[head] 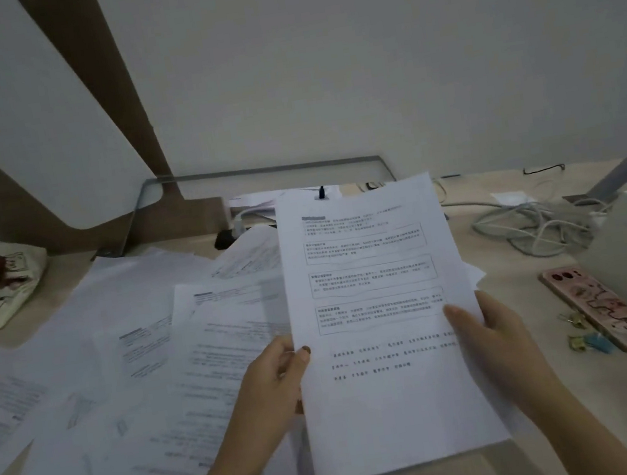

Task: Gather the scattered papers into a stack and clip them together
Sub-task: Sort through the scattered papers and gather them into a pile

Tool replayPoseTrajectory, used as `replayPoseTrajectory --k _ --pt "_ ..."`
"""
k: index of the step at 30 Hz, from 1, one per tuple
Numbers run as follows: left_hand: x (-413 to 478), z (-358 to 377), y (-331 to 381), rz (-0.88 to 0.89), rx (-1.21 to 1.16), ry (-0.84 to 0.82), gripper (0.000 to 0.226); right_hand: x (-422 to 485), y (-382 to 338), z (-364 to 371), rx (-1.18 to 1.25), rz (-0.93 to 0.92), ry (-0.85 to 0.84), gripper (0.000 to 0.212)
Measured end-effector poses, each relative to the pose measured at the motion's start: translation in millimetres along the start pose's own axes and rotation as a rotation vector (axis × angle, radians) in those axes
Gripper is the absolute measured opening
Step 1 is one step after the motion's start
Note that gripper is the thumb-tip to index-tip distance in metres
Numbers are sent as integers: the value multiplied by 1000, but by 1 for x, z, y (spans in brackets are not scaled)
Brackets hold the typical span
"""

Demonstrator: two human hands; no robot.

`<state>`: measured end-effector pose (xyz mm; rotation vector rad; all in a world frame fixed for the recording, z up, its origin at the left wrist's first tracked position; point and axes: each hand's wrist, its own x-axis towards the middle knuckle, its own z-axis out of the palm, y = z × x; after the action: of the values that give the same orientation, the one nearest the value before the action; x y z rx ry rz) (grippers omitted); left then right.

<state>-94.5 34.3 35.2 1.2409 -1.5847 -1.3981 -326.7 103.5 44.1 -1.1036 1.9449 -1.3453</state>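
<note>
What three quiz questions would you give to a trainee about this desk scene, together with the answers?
1. True or false: only the left hand grips the held sheets.
2. Where do the small binder clips lie? A: beside the pink phone. B: in the left hand. C: on top of the held sheets.
3. Fill the gap: the scattered papers lie on the desk to the ____ of the held sheets.

Key: 1 false, the right hand grips the other edge. 2 A. 3 left.
</note>
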Motion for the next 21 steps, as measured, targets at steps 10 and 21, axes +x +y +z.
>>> replayPoseTrajectory --k 10,21 --pt "-22 97 -20 -156 293 -314 31 -28 76 -80 -230 239 119 16" --pt "-31 125 -39 -101 676 -391 33 -34 110 -89 -575 318 161 11"
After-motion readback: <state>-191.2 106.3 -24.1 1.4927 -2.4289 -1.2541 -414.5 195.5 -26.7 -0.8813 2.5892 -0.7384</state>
